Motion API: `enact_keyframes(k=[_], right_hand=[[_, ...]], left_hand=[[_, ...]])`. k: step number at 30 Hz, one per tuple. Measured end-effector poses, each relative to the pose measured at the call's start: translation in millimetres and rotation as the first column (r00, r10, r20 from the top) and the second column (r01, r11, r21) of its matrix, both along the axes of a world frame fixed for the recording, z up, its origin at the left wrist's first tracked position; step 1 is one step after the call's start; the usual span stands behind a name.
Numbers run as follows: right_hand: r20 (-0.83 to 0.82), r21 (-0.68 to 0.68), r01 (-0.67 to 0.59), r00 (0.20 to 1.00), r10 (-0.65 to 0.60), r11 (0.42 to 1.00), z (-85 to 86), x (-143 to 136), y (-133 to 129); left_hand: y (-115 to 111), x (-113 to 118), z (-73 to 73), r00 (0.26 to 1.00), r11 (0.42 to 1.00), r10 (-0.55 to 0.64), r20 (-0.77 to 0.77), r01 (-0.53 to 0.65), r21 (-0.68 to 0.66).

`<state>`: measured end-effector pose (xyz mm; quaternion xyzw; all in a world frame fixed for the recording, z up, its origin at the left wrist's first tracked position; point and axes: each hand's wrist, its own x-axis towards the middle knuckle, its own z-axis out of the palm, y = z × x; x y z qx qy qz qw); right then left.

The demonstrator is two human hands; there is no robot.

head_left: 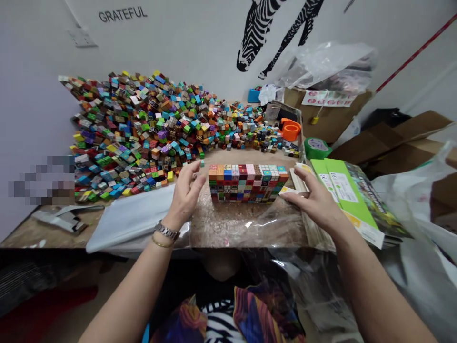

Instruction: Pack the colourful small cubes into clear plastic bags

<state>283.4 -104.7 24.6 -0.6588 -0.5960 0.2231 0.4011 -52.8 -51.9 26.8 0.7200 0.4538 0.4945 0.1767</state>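
A neat block of small printed cubes [246,186], stacked in rows, stands on the worktable in front of me. My left hand [185,195] is raised beside its left end, fingers stretched out, with a visible gap to the cubes. Off the block's right end is my right hand [316,197], thumb and fingers apart. Its thumb tip comes near the lower right corner; whether it touches a card or sheet there I cannot tell. Neither hand holds anything visible. Clear plastic film [250,228] lies along the table edge nearest me.
A large heap of loose coloured cubes [143,128] fills the back left. Clear plastic bags [132,219] lie left, beside a metal tape dispenser [60,219]. Orange rings [291,129], a green tape roll [317,147], green packaging cards [342,186] and cardboard boxes [396,138] are on the right.
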Motion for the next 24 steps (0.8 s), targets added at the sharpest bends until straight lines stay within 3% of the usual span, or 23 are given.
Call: enact_keyframes(k=[3, 5, 8, 11, 13, 15, 20, 24], right_hand=[[-0.036, 0.01, -0.104, 0.994, 0.105, 0.994, 1.6, 1, 9], [-0.055, 0.008, -0.15, 0.987, 0.15, 0.989, 2.5, -1, 17], [-0.012, 0.005, -0.166, 0.986, 0.166, 0.986, 4.2, -6, 25], [0.034, 0.02, -0.169, 0.985, 0.168, 0.985, 5.4, -10, 29], [0.026, 0.021, -0.171, 0.985, 0.171, 0.985, 5.7, -11, 30], [0.0, 0.018, -0.168, 0.986, 0.168, 0.986, 5.6, -13, 31], [-0.089, 0.041, -0.192, 0.977, 0.195, 0.981, 2.5, -16, 32], [-0.101, 0.092, -0.17, 0.979, 0.179, 0.981, -4.1, -16, 36]], left_hand=[[0, 3, 18.6, 0.968, 0.988, -0.089, -0.236, 0.116, 0.106], [8, 13, 36.6, 0.907, 0.965, -0.174, -0.384, 0.234, 0.117], [24, 42, 63.6, 0.748, 0.919, -0.261, -0.61, 0.386, 0.081], [36, 77, 80.8, 0.564, 0.894, -0.314, -0.764, 0.446, -0.039], [42, 97, 84.7, 0.449, 0.879, -0.367, -0.815, 0.453, -0.146], [46, 110, 83.7, 0.391, 0.869, -0.412, -0.823, 0.439, -0.227], [49, 120, 77.2, 0.412, 0.889, -0.415, -0.811, 0.372, -0.266], [45, 120, 78.4, 0.382, 0.907, -0.378, -0.843, 0.334, -0.255]])
